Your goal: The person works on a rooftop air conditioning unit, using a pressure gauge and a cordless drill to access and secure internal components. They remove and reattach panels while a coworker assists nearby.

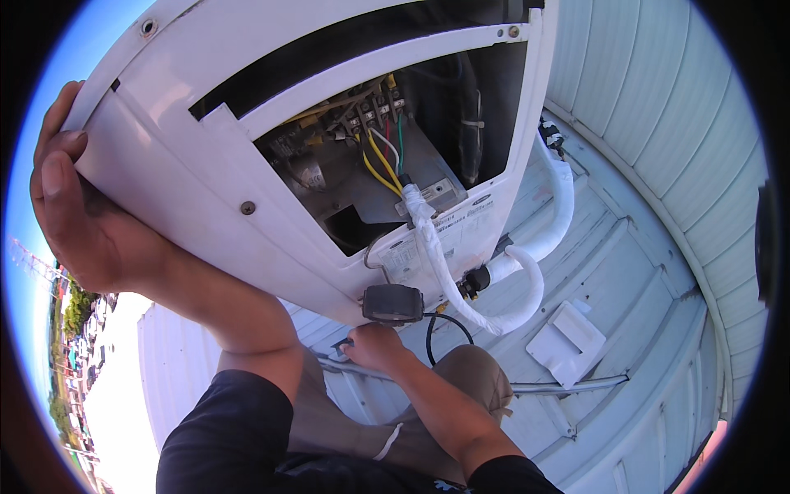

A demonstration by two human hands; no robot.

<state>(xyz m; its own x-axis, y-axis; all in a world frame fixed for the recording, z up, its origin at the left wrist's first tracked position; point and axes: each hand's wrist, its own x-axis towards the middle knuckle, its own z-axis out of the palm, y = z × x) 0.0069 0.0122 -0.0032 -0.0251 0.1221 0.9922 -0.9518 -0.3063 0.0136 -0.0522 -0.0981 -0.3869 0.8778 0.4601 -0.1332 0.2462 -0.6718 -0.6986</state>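
Observation:
A white air conditioner outdoor unit (189, 189) stands tilted in front of me with its side cover off. Inside the opening, yellow, white, red and green wires (383, 160) run to a terminal block (374, 111). My left hand (90, 214) grips the unit's left edge, with fingers bent around it. Low down by the unit's base, my right hand (377, 347) is closed; what its fingers hold is mostly hidden. Just above that hand, a dark round pressure gauge (392, 305) hangs from a metal hook, and a black hose (436, 329) curves beside it.
White-wrapped cable and piping (527, 288) loop from the unit's right side. The removed white cover (566, 344) lies on the ribbed metal roof (625, 280). A corrugated wall (658, 99) rises at right. Beyond the roof at far left, trees and buildings show far below.

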